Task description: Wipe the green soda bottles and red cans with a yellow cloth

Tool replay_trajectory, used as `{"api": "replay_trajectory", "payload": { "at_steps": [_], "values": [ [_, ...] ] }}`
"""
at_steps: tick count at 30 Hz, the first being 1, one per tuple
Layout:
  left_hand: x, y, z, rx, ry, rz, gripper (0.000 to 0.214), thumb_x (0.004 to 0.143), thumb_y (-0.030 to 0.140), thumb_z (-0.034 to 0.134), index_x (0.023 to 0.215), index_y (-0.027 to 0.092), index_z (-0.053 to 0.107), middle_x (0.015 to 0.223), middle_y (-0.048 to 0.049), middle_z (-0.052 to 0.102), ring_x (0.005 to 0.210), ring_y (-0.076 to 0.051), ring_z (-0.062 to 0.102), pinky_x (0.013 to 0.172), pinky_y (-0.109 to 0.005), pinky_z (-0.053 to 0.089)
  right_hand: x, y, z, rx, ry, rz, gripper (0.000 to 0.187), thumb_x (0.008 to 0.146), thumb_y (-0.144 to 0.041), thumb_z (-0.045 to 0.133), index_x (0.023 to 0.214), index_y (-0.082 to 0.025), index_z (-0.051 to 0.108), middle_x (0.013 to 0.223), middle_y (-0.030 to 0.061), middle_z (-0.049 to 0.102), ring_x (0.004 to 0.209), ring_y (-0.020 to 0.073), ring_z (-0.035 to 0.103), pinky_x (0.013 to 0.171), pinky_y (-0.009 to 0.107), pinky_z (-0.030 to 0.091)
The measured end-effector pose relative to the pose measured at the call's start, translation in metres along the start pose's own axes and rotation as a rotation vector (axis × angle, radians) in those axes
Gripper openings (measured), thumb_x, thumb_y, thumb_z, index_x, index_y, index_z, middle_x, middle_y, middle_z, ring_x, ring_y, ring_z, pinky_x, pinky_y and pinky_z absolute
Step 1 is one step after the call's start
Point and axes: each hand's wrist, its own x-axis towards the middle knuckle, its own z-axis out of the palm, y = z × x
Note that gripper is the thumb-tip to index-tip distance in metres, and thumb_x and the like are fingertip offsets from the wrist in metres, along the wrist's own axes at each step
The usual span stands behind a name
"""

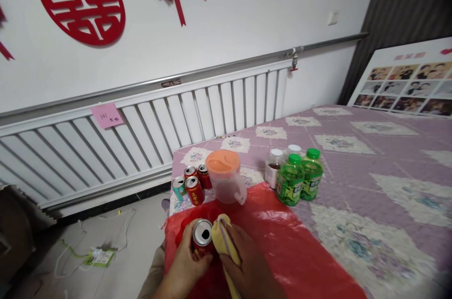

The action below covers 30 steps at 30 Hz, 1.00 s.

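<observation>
The left hand [183,266] has its fingers wrapped around a red can [202,235], low in the view near the front edge of a red plastic sheet [282,252] spread over the corner of the bed [370,167]. The can stands roughly upright with its long axis vertical. Its silver top faces up toward the camera, and a dark opening shows in the lid. The left fingers and the cloth hide most of its red side, so the label cannot be read, and I cannot tell whether its base rests on the sheet.

The right hand [247,266] has its fingers closed on a yellow cloth [222,235], which is bunched against the can's right side and touching it. The cloth trails down under the hand and out of the bottom edge. Both wrists are cut off there too.

Beyond the hands, at the bed's corner, four other cans [193,188] stand close together, just beside a clear pitcher [226,179] with an orange lid. To the right of the pitcher stand two green bottles [290,181] with green caps. Behind them are a white-capped jar [274,167] and another white cap whose body is hidden. A white radiator [141,134] runs along the wall behind.
</observation>
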Motion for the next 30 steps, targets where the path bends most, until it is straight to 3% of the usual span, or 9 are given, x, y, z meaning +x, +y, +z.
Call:
{"api": "replay_trajectory", "payload": {
  "at_steps": [7,15,23,30],
  "values": [
    [0.003,-0.007,-0.009,0.086,-0.136,0.035,0.077,0.050,0.006,0.058,0.126,0.013,0.050,0.132,-0.0150,0.059,0.129,-0.032,0.052,0.112,-0.045,0.041,0.004,0.002,0.002,-0.084,0.133,-0.110,0.053,0.090,-0.024,0.051,0.143,-0.024,0.050,0.146,0.0096,0.053,0.132,0.0243,0.052,0.107,0.041,0.048],
    [0.003,0.000,-0.019,0.210,-0.200,0.028,0.082,0.054,0.004,0.059,0.134,0.015,0.045,0.141,-0.0147,0.054,0.138,-0.032,0.045,0.118,-0.046,0.033,0.005,0.006,0.000,-0.450,0.346,-0.195,0.058,0.085,-0.007,0.043,0.140,-0.022,0.051,0.139,0.0097,0.060,0.124,0.0248,0.058,0.096,0.039,0.056],
    [0.001,-0.006,-0.014,0.198,-0.126,0.042,0.083,0.055,0.006,0.066,0.135,0.017,0.046,0.142,-0.0151,0.054,0.135,-0.035,0.048,0.117,-0.050,0.035,0.006,-0.006,0.003,-0.673,0.272,-0.140,0.056,0.082,-0.003,0.051,0.129,-0.031,0.061,0.134,0.0084,0.063,0.096,0.0250,0.068,0.072,0.033,0.060],
    [0.004,-0.019,-0.014,0.148,-0.110,0.073,0.079,0.056,0.007,0.068,0.132,0.018,0.050,0.141,-0.0138,0.054,0.135,-0.033,0.047,0.117,-0.048,0.035,0.007,-0.007,0.008,-0.656,0.216,-0.146,0.049,0.082,-0.004,0.060,0.119,-0.035,0.068,0.131,0.0024,0.066,0.094,0.0239,0.067,0.075,0.033,0.059]
  ]
}}
